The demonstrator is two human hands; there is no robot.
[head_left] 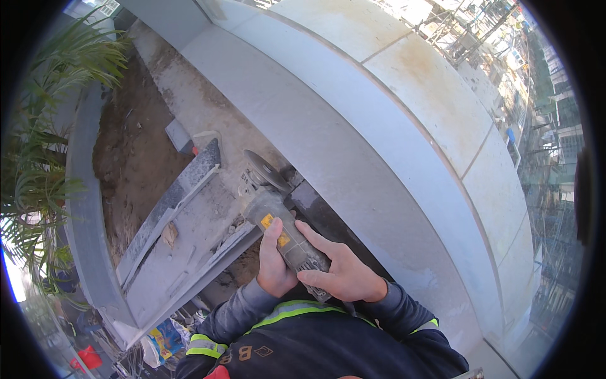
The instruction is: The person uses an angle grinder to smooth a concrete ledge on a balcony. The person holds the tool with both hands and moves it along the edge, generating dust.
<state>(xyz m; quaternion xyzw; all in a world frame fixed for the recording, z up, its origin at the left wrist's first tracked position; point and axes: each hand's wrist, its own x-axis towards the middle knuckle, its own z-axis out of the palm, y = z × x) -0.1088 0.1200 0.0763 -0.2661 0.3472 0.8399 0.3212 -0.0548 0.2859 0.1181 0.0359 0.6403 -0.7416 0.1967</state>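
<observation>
An angle grinder (282, 230), dusty grey with yellow labels, is held in front of my body with its head pointing away from me. My left hand (273, 265) grips the near left side of its body, thumb lying along the top. Wrapped round the right side and rear is my right hand (341, 268), its fingers stretched along the casing. The grinder's round disc (266, 170) stands at the far end, close to the base of the pale wall; whether it touches anything, I cannot tell. Left of the grinder lies a dusty grey slab (189, 234) with rough, broken edges.
A broad pale stone parapet (379, 139) curves along my right. To the left are bare soil (129, 151), a grey curved kerb (88, 208) and green palm leaves (44, 170). Bags (165, 341) and a red item (87, 359) lie low at left. Scaffolding shows beyond the parapet.
</observation>
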